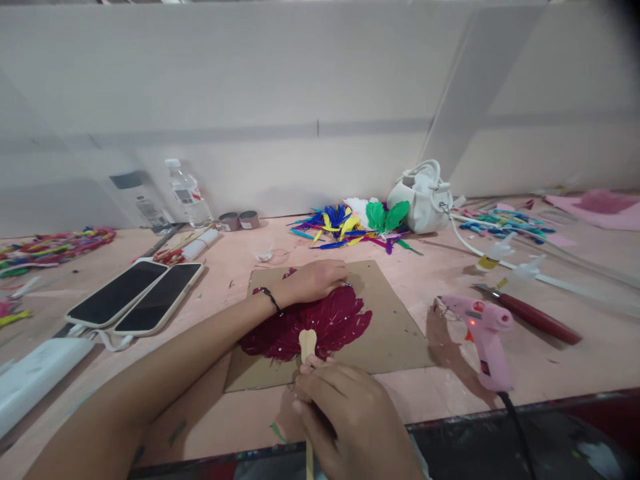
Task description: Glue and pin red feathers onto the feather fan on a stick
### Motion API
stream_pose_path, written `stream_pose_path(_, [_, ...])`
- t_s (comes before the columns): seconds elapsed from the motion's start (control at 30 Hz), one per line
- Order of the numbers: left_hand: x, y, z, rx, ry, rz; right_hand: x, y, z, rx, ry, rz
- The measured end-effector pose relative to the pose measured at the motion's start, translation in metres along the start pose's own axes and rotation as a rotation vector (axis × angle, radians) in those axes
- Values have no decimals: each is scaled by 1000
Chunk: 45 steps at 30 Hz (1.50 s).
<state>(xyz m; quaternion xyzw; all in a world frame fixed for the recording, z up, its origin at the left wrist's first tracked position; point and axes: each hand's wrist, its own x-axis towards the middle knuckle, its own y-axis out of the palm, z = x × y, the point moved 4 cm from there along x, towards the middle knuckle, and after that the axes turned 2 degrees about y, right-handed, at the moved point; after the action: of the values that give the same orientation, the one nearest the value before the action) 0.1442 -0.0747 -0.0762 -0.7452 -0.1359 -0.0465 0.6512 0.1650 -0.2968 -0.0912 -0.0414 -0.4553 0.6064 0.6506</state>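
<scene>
A fan of dark red feathers (320, 323) lies on a brown cardboard sheet (395, 333), fixed to a wooden stick (307, 343) that runs toward me. My right hand (350, 420) is closed around the stick's lower part. My left hand (317, 279), with a black band at the wrist, reaches across and rests on the upper edge of the feathers, fingers curled down onto them.
A pink glue gun (483, 333) stands right of the cardboard, a red-handled knife (535, 319) beyond it. Two phones (137, 300) lie at left, a water bottle (187, 197) behind. Loose coloured feathers (350, 227) and a white bag (423, 197) sit by the wall.
</scene>
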Motion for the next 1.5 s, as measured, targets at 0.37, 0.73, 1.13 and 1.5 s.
stream_pose_path(0.37, [1, -1, -2, 6, -6, 15, 0, 0, 0, 8, 5, -6])
stream_pose_path(0.73, [4, -5, -7, 16, -40, 30, 0, 1, 0, -4, 14, 0])
stream_pose_path(1.13, [5, -2, -5, 20, -37, 18, 0, 1, -1, -4, 37, 19])
stream_pose_path(1.5, [5, 0, -4, 13, -35, -14, 0, 1, -1, 12, 37, 16])
